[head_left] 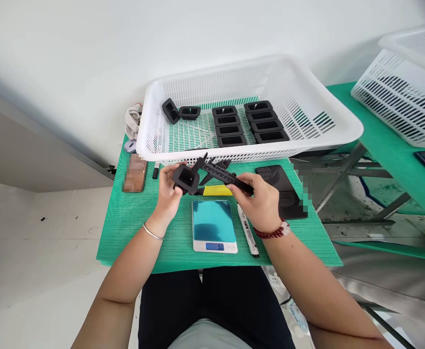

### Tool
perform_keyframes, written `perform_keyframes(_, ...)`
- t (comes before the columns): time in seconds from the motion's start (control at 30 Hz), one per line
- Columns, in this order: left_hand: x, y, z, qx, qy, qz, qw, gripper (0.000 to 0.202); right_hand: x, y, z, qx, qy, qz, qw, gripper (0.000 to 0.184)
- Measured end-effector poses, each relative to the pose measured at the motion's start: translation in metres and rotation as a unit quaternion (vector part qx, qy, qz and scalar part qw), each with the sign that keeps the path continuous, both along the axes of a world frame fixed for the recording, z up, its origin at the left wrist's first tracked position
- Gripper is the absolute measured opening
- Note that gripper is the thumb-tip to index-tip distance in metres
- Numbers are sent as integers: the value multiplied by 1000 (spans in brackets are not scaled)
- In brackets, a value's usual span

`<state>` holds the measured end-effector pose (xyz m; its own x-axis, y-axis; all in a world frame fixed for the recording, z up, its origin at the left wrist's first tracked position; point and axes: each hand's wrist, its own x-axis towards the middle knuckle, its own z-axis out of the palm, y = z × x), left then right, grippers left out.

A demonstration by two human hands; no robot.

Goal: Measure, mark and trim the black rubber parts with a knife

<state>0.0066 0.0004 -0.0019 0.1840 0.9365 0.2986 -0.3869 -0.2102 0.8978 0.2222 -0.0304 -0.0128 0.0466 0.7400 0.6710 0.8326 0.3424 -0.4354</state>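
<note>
My left hand (167,196) grips a black hollow rectangular part (179,175), its opening tilted up toward me. In my right hand (261,201) is a black vernier caliper (221,173), held by the end of its beam. The caliper's jaws are at the right side of the part; whether they touch it I cannot tell. Below both hands lies a digital scale (214,223) with a shiny plate and a lit display. A yellow utility knife (217,190) lies behind the scale, partly hidden by my right hand. Right of the scale is a white marker (247,230).
A large white plastic basket (338,123) at the back holds several similar black parts (229,130). A phone (135,173) and a small black marker (155,170) lie left, a dark flat tablet-like object (288,194) right. Another white basket (398,104) stands on the neighbouring green table.
</note>
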Motion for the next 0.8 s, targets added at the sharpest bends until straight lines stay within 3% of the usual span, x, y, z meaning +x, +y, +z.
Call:
perform_keyframes(0.2, 0, 0, -3, 14, 1, -10, 1000, 56, 1, 1, 0, 28, 2, -25, 999, 30)
perform_keyframes(0.5, 0, 3, -6, 29, 26, 22, 999, 61, 0, 0, 3, -15, 21, -42, 999, 36)
perform_keyframes(0.8, 3, 0, -2, -78, -4, -8, 997, 56, 2, 2, 4, 35, -35, -47, 998, 23)
